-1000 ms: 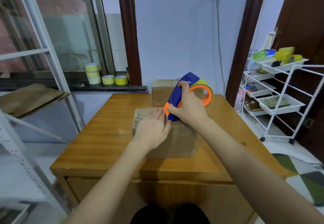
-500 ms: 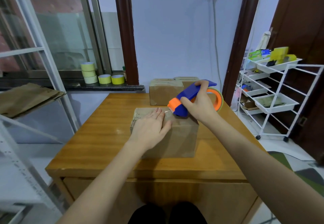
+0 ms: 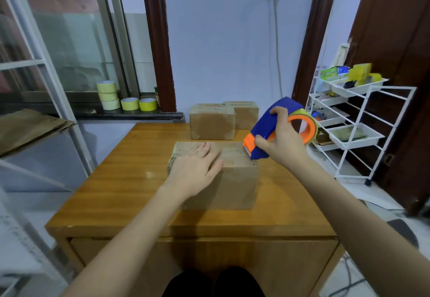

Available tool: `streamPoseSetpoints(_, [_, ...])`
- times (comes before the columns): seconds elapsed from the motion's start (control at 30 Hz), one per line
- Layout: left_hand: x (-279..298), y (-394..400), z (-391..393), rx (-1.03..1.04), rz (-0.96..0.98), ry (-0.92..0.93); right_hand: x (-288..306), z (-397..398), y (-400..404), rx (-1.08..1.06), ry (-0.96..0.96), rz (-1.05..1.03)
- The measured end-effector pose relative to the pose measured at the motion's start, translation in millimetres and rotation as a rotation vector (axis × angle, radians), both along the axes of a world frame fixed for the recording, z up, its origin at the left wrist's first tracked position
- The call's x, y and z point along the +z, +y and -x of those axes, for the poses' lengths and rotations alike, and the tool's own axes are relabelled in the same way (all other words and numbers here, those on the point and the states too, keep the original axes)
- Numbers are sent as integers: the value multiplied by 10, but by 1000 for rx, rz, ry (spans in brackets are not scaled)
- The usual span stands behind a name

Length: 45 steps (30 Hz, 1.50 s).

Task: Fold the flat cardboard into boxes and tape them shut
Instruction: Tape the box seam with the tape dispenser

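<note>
1. Wooden table (image 3: 130,180): filled the middle of the view, taken as the landmark for everything below.
2. White wire rack (image 3: 363,133): stood on the floor to the right of the table, with trays holding yellow and green items.
3. Stack of flat cardboard (image 3: 30,126): lay on a shelf well to the left of the table.
4. Near box (image 3: 235,182): sat in the centre of the table top, flaps closed on top.
5. Two finished boxes (image 3: 213,122): stood side by side at the table's far edge, just beyond the near box and apart from it.
6. Tape dispenser (image 3: 274,129): blue and orange, with a yellowish roll, tilted over the table's right half, its orange nose touching the top right corner of the near box.
7. Right hand (image 3: 286,143): fingers curled round the tape dispenser, gripping it above the table's right half.
8. Left hand (image 3: 197,168): fingers straight and together, palm pressed flat on the top left part of the near box.
9. Tape rolls (image 3: 125,100): yellow, set on the window sill beyond the table's far left corner, three stacked and two beside them.
</note>
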<state>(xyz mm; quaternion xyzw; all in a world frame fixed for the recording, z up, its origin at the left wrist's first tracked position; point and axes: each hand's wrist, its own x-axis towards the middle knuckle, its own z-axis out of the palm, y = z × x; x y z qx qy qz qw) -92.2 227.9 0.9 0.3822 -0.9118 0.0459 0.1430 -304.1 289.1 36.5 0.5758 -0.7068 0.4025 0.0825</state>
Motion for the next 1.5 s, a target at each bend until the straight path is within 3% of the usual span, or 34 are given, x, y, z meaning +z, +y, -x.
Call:
streamPoseSetpoints(0.17, [109, -15, 167, 57, 19, -47, 159, -170, -92, -65, 398, -144])
streamPoseSetpoints(0.23, [145, 16, 314, 8, 37, -30, 174, -207, -102, -68, 451, -144])
streamPoseSetpoints(0.33, [58, 120, 491, -84, -24, 46, 121, -157, -76, -20, 373, -85])
streamPoseSetpoints(0.53, [-54, 81, 553, -71, 58, 20, -14, -44, -19, 91, 118, 56])
streamPoseSetpoints(0.73, [-25, 141, 554, -50, 54, 6, -397, 117, 46, 99, -609, 283])
streamPoseSetpoints(0.8, [-31, 124, 552, -58, 45, -3, -460, 115, 24, 87, -719, 329])
streamPoseSetpoints(1.03, [-22, 132, 549, -52, 36, -7, -411, 341, 97, 4, -765, 432])
streamPoseSetpoints(1.27, [-14, 130, 537, -59, 36, -12, -350, 479, 142, 42, -537, 255])
streamPoseSetpoints(1.5, [-16, 122, 560, -57, 33, -11, -547, 358, 119, 17, -521, 100])
